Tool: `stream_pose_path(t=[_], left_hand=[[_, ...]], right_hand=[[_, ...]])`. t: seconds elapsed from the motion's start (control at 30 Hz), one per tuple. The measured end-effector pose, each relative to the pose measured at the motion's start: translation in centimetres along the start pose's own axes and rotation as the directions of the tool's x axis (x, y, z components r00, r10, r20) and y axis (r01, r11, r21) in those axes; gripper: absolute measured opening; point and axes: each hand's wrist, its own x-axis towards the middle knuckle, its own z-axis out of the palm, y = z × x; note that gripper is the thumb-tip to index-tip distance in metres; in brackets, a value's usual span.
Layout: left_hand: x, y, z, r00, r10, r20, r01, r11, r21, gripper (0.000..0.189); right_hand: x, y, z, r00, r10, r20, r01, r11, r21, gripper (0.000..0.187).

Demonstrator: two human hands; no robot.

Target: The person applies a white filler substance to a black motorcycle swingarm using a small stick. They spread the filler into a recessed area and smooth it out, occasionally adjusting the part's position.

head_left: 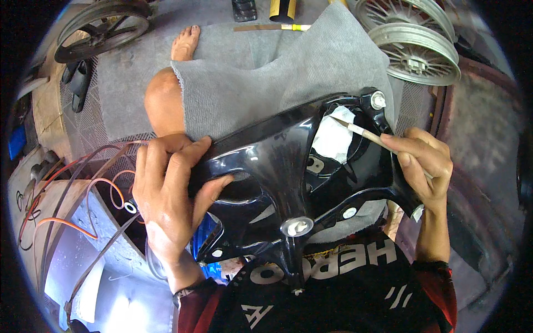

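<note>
Across my lap lies a glossy black motorcycle frame part [281,162], possibly a swingarm, with several branching arms. My left hand [166,187] grips its left arm, the thumb tucked on the near edge. A fine paintbrush [363,133] with a pale handle is held between the thumb and fingers of my right hand [422,166]. Its dark tip is over a white patch [333,143], perhaps paper or tape, in the part's upper right opening; contact is unclear. Whitish material fills the round center boss [297,227] and the upper right boss [378,100].
Grey cloth [258,95] covers my legs and the floor ahead. Spoked silver wheels [414,54] lie upper right, a dark wheel [102,31] upper left. A flat brush [270,28] lies ahead. Orange hoses [104,181] and a lit box [125,266] are at my left.
</note>
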Motion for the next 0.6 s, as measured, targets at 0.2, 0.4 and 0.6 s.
stream_pose_path(t=[0.2,0.4,0.6], left_hand=[[0.0,0.1,0.0,1.0,0.004,-0.005,-0.004,1.0,0.0,0.048],[0.0,0.0,0.0,1.0,0.0,-0.006,0.0,1.0,0.006,0.048],[0.0,-0.1,0.0,1.0,0.005,0.002,-0.005,1.0,0.0,0.047]], right_hand=[[-0.4,-0.5,-0.3,1.0,0.02,-0.024,-0.022,0.995,-0.1,0.025],[0.1,-0.2,-0.1,1.0,-0.002,0.005,0.002,1.0,-0.024,0.026],[-0.3,-1.0,-0.4,1.0,0.006,-0.019,-0.009,0.984,-0.179,0.024]])
